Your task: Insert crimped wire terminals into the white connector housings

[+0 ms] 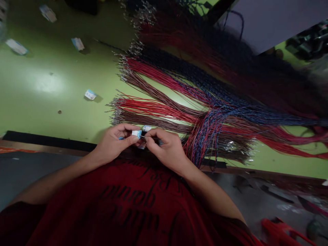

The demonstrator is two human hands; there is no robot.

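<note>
My left hand [112,141] is closed, pinching a small white and light-blue plastic connector [136,133] between thumb and fingers. Close against it, my right hand [166,147] pinches a thin wire [142,137] whose tip is at the connector's blue side. Whether the tip is inside the connector I cannot tell. Just behind the fingertips is another white connector [147,128] with a grid of holes; what supports it is hidden. Beyond my hands lie bundles of red wires [153,107] and brown wires [156,122], with metal terminals at their left ends.
Twisted blue-and-red wires [205,133] spread across the green table [51,102] to the right. Several white-blue connectors lie at left, one of them nearby [90,94]. A black strip [48,140] runs along the near edge. A red plastic object [279,232] stands below right.
</note>
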